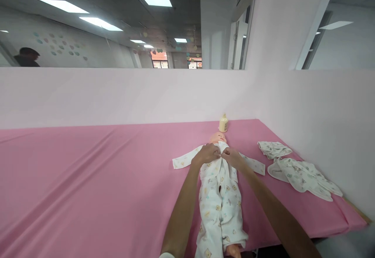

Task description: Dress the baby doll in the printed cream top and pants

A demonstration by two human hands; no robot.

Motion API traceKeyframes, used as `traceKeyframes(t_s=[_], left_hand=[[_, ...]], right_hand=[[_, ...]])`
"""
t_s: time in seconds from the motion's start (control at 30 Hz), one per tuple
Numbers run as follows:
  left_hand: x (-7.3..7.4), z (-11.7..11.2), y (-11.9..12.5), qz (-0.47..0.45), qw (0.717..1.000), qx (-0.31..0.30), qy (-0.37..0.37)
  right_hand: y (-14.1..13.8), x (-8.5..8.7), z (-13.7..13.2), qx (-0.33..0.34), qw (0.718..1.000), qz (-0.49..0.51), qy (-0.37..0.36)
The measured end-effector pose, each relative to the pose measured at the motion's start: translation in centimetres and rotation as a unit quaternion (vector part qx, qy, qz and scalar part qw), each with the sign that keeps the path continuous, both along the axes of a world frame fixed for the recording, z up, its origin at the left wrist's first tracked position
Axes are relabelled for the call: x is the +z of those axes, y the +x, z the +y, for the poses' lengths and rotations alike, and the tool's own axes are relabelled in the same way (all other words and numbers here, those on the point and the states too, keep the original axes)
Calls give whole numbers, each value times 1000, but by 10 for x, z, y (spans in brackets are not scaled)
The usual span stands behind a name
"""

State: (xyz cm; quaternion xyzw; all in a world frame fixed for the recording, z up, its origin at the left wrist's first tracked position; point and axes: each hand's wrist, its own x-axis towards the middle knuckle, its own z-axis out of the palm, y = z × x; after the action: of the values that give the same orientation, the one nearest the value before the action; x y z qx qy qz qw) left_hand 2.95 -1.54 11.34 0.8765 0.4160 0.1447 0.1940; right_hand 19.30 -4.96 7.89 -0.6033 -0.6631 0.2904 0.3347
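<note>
A baby doll (217, 137) lies on its back on a pink-covered table, head toward the wall. It wears a white printed baby jacket (186, 159), sleeves spread to both sides, and matching printed trousers (211, 207). My left hand (208, 153) pinches one front edge of the jacket at the chest. Close beside it, my right hand (231, 157) grips the other front edge, fingers pressed together. Both hands nearly meet at the jacket's middle, and any fastener between the fingertips is too small to make out. One doll foot (233, 250) shows below a trouser leg.
A cream pump bottle (223, 123) stands behind the doll's head near the wall. Folded printed cloth (273, 149) and more printed baby clothes (304, 175) lie to the right. The pink sheet (102, 187) has creases on the left. A person (27, 57) appears in the glass above.
</note>
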Motion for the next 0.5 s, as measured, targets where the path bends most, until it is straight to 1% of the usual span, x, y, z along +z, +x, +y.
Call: traceKeyframes(t_s=[0.07,0.1,0.23,0.3,0.37,0.43,0.5], left_hand=[[0,0,1,-12,999,-46,-13],[0,0,1,-17,998,-55,-16],[1,-1,-2,-42,997,-58,-30],[2,-1,-4,-45,997,-57,-40],[4,-2,-7,-49,995,-62,-53],[6,-2,-9,-67,992,-75,-71],[8,-2,-14,-93,989,-79,-87]], right_hand=[[4,-7,2,7,998,58,-24],[5,-11,3,13,997,75,-33],[7,-21,7,27,993,108,-42],[7,-21,6,31,993,106,-44],[7,-19,4,34,995,82,-35],[6,-17,1,25,998,50,-25],[4,-17,-2,10,999,41,-18]])
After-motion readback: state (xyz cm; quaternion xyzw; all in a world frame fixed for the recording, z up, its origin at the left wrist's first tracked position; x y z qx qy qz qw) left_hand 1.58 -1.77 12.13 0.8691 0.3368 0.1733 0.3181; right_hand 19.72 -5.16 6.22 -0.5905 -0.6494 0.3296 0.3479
